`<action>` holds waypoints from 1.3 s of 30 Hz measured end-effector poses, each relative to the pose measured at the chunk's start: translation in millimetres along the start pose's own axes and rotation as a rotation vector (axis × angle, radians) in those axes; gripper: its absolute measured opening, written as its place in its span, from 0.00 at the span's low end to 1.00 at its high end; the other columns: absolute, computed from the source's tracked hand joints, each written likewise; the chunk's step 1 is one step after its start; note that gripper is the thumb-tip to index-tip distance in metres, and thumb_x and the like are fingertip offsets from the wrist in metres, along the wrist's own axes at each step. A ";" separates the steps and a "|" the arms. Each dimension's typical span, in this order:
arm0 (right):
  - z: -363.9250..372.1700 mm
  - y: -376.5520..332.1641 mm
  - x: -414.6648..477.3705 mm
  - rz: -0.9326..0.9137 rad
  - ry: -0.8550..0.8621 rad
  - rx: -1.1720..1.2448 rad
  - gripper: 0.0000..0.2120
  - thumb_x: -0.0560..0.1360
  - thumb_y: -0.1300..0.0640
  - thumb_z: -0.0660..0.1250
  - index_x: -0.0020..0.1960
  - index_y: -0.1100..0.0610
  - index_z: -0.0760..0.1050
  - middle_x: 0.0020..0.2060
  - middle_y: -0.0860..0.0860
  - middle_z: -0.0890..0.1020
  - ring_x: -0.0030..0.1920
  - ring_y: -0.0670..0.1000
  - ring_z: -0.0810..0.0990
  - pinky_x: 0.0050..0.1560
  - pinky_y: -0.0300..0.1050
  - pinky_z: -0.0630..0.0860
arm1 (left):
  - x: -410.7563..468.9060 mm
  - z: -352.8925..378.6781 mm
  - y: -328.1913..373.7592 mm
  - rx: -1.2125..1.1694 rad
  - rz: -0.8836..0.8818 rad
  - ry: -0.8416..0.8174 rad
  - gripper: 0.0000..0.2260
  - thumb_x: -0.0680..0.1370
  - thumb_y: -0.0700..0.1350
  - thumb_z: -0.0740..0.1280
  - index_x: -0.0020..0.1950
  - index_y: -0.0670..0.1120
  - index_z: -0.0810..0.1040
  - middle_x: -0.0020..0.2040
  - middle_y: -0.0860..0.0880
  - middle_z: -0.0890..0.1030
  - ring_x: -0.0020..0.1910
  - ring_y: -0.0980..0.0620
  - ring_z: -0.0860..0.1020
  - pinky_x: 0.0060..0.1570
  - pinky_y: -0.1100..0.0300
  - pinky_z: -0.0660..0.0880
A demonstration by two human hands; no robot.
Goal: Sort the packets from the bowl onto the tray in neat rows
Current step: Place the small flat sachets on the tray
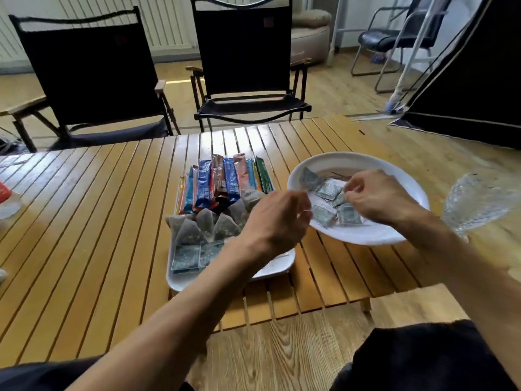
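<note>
A white bowl [394, 176] stands at the right of the slatted table and holds several small square green packets [328, 190]. Left of it, a white tray [277, 266] carries a back row of coloured stick packets [225, 179], a middle row of grey pyramid bags [205, 224] and two square green packets [194, 253] at the front. My right hand [377, 197] is over the bowl, with its curled fingertips pinching the edge of a square packet. My left hand [276, 218] hovers between tray and bowl rim with its fingers curled. What lies under those fingers is hidden.
A clear glass dish [479, 201] sits just right of the bowl. Two black folding chairs [242, 66] stand beyond the table's far edge. A red-and-white object [4, 193] lies at the table's left edge. A wooden stool top [417, 303] is near the front right.
</note>
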State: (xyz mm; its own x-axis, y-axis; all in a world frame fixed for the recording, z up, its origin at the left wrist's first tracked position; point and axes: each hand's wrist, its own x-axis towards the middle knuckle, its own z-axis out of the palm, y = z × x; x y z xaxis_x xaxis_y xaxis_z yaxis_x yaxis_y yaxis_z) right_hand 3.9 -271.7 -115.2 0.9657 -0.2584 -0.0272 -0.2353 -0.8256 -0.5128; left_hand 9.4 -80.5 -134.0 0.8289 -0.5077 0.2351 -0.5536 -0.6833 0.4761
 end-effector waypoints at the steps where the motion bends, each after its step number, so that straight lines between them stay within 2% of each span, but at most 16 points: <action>1: -2.1 11.2 7.9 0.063 0.026 -0.058 0.04 0.76 0.59 0.67 0.46 0.57 0.81 0.46 0.56 0.85 0.45 0.56 0.81 0.49 0.49 0.79 | 15.8 11.2 8.5 0.050 -0.014 0.008 0.06 0.77 0.45 0.65 0.52 0.48 0.80 0.50 0.47 0.83 0.48 0.48 0.80 0.49 0.51 0.79; 3: 2.1 27.4 15.6 0.135 0.002 -0.150 0.10 0.73 0.53 0.71 0.48 0.59 0.79 0.46 0.58 0.84 0.44 0.58 0.81 0.46 0.51 0.79 | 43.3 32.1 16.1 0.169 -0.068 -0.014 0.08 0.77 0.47 0.65 0.55 0.49 0.77 0.53 0.47 0.81 0.52 0.46 0.78 0.56 0.50 0.73; 5: 10.9 36.7 18.3 0.138 -0.047 -0.150 0.23 0.69 0.46 0.76 0.56 0.59 0.74 0.50 0.55 0.81 0.49 0.58 0.80 0.46 0.49 0.77 | 62.9 48.1 16.1 0.280 -0.121 -0.114 0.14 0.75 0.48 0.67 0.59 0.49 0.72 0.56 0.48 0.77 0.57 0.46 0.73 0.60 0.48 0.66; 7: 15.5 36.2 18.8 0.116 -0.102 -0.086 0.28 0.65 0.48 0.79 0.57 0.58 0.70 0.50 0.53 0.78 0.51 0.57 0.78 0.46 0.47 0.74 | 74.8 57.0 13.1 0.332 -0.148 -0.206 0.19 0.73 0.49 0.69 0.62 0.49 0.70 0.57 0.47 0.76 0.59 0.45 0.71 0.61 0.46 0.61; 10: 13.5 35.9 21.3 0.149 -0.149 -0.009 0.20 0.63 0.55 0.81 0.49 0.59 0.75 0.45 0.54 0.82 0.44 0.54 0.80 0.42 0.47 0.77 | 82.8 61.3 8.7 0.287 -0.179 -0.254 0.21 0.70 0.49 0.72 0.61 0.49 0.72 0.54 0.49 0.79 0.56 0.46 0.73 0.63 0.43 0.59; 12: 6.6 38.4 25.5 0.182 -0.151 0.033 0.15 0.64 0.60 0.79 0.47 0.62 0.80 0.44 0.56 0.84 0.43 0.54 0.82 0.44 0.49 0.80 | 85.2 60.0 7.5 0.239 -0.182 -0.275 0.13 0.69 0.50 0.74 0.50 0.50 0.76 0.46 0.51 0.80 0.50 0.47 0.75 0.62 0.43 0.64; 14: -3.5 39.3 32.4 0.191 -0.127 0.100 0.09 0.67 0.61 0.77 0.45 0.63 0.82 0.43 0.59 0.85 0.42 0.55 0.82 0.42 0.47 0.78 | 89.0 56.8 4.8 0.140 -0.194 -0.267 0.05 0.70 0.46 0.72 0.42 0.48 0.78 0.41 0.50 0.81 0.46 0.48 0.76 0.59 0.43 0.68; 16: -11.9 38.9 42.5 0.194 -0.061 0.156 0.05 0.70 0.61 0.74 0.42 0.63 0.81 0.43 0.60 0.84 0.41 0.56 0.81 0.41 0.47 0.76 | 95.9 50.9 3.9 -0.021 -0.213 -0.226 0.01 0.73 0.43 0.69 0.43 0.47 0.79 0.42 0.48 0.82 0.45 0.47 0.79 0.54 0.45 0.75; 18: -13.4 38.7 54.3 0.219 -0.031 0.222 0.04 0.73 0.61 0.72 0.44 0.63 0.81 0.43 0.61 0.84 0.42 0.57 0.82 0.44 0.51 0.79 | 104.3 45.4 8.1 -0.088 -0.187 -0.216 0.02 0.75 0.42 0.67 0.43 0.45 0.79 0.43 0.45 0.82 0.44 0.47 0.80 0.50 0.49 0.79; 21: -8.0 36.9 67.4 0.313 -0.063 0.352 0.05 0.75 0.65 0.68 0.50 0.67 0.79 0.45 0.63 0.82 0.40 0.60 0.83 0.43 0.56 0.83 | 113.1 47.5 13.7 -0.034 -0.140 -0.284 0.04 0.75 0.41 0.66 0.46 0.42 0.79 0.44 0.43 0.81 0.46 0.45 0.78 0.52 0.51 0.77; 24: -6.9 35.7 74.5 0.402 -0.110 0.503 0.03 0.76 0.69 0.64 0.46 0.66 0.77 0.45 0.64 0.80 0.37 0.59 0.82 0.40 0.57 0.83 | 117.0 61.3 6.4 -0.054 -0.164 -0.182 0.05 0.74 0.39 0.65 0.48 0.45 0.78 0.43 0.45 0.79 0.46 0.45 0.77 0.49 0.51 0.76; 28: -9.0 38.3 76.8 0.459 -0.198 0.600 0.04 0.76 0.70 0.65 0.43 0.66 0.76 0.46 0.64 0.78 0.40 0.61 0.82 0.39 0.57 0.83 | 117.4 68.7 -4.3 -0.210 -0.186 -0.106 0.06 0.72 0.39 0.68 0.49 0.44 0.79 0.46 0.44 0.81 0.45 0.47 0.79 0.50 0.50 0.78; 32: -7.4 36.7 77.6 0.440 -0.242 0.552 0.03 0.74 0.67 0.69 0.43 0.64 0.76 0.45 0.62 0.77 0.35 0.56 0.81 0.34 0.49 0.81 | 114.3 65.1 -7.8 -0.322 -0.124 -0.175 0.08 0.73 0.39 0.70 0.51 0.42 0.80 0.46 0.45 0.83 0.47 0.46 0.80 0.53 0.47 0.78; 35: -6.3 32.9 75.5 0.424 -0.228 0.447 0.03 0.73 0.66 0.70 0.42 0.63 0.77 0.47 0.62 0.79 0.42 0.58 0.82 0.36 0.47 0.81 | 110.4 61.5 -12.7 -0.360 -0.108 -0.228 0.09 0.71 0.38 0.70 0.51 0.42 0.80 0.47 0.45 0.84 0.49 0.46 0.81 0.54 0.45 0.78; 37: -6.2 29.9 71.3 0.403 -0.232 0.375 0.01 0.72 0.65 0.71 0.44 0.63 0.80 0.49 0.61 0.79 0.45 0.58 0.80 0.32 0.46 0.77 | 104.5 55.2 -9.5 -0.385 -0.102 -0.225 0.10 0.73 0.38 0.69 0.53 0.41 0.80 0.49 0.45 0.83 0.50 0.46 0.81 0.55 0.45 0.77; 39: -7.2 28.1 66.3 0.376 -0.243 0.353 0.01 0.73 0.65 0.71 0.44 0.63 0.80 0.49 0.60 0.80 0.44 0.56 0.78 0.33 0.45 0.76 | 95.2 42.5 -4.6 -0.370 -0.112 -0.221 0.09 0.77 0.39 0.66 0.56 0.41 0.79 0.53 0.44 0.82 0.52 0.47 0.79 0.56 0.51 0.77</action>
State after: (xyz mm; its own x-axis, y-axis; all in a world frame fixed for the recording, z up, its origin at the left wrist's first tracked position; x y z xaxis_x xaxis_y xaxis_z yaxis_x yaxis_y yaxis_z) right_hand 60.5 -315.7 -125.3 0.8299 -0.3451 -0.4384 -0.5571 -0.4706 -0.6842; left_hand 87.4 -148.1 -149.7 0.8224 -0.5689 -0.0024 -0.3620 -0.5266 0.7692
